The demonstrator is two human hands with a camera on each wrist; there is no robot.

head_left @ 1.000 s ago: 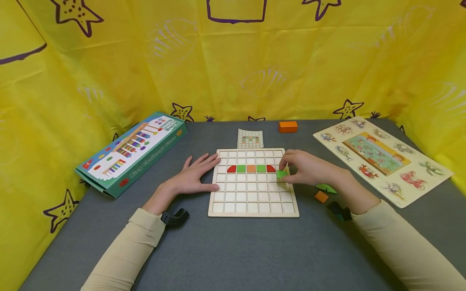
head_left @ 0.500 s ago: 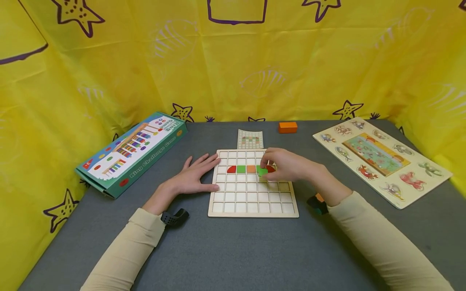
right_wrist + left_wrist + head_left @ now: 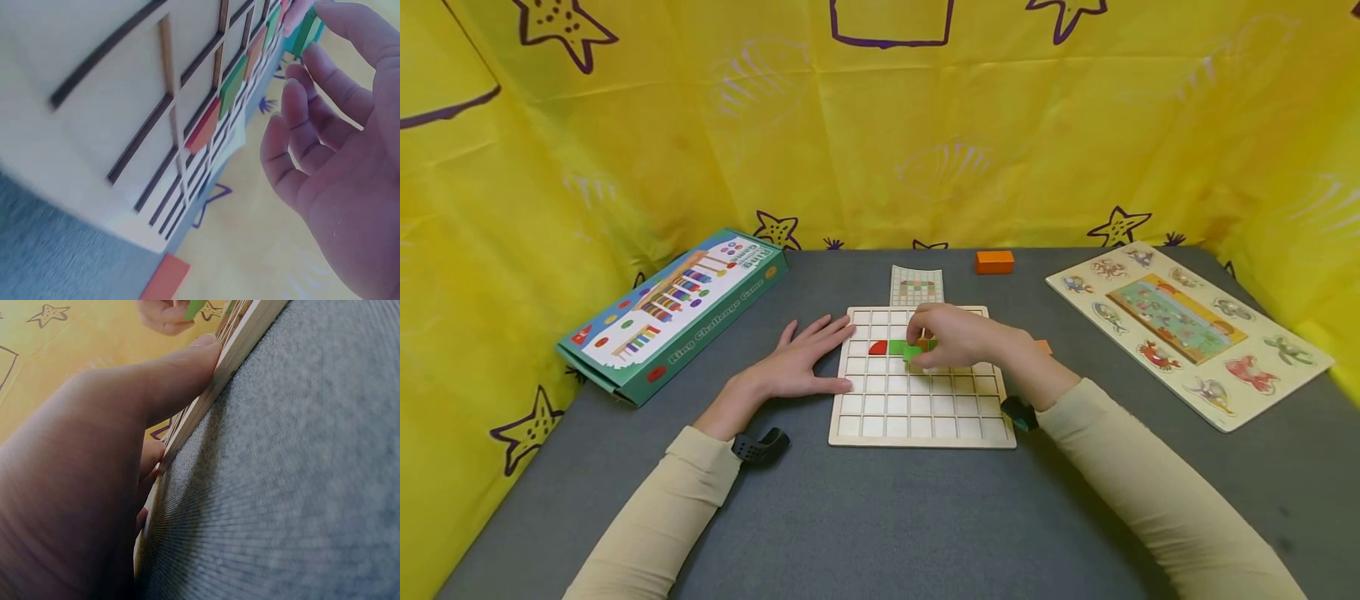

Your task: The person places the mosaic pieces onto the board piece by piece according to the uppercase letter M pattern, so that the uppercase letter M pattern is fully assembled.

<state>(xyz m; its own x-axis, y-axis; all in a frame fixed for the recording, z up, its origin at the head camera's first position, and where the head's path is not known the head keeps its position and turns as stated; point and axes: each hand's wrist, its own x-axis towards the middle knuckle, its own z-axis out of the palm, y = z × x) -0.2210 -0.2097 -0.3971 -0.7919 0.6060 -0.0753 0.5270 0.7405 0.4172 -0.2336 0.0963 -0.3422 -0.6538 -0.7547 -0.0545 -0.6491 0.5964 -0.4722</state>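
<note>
My right hand pinches a green square tile between thumb and index finger, held just above the wooden grid board. In the head view a red quarter-round tile and another green tile lie in one row of the board. The right wrist view shows the row's other end, with a red tile, a green tile and an orange one. With fingers straight and spread, my left hand rests against the board's left edge, its thumb touching the rim.
A small pattern card lies behind the board, with an orange block farther back. At left is a green game box, at right an animal puzzle board. An orange tile peeks out past the right wrist.
My right hand has carried the green tile leftward along the row, from the board's right edge to near its middle. The left hand has stayed in place.
</note>
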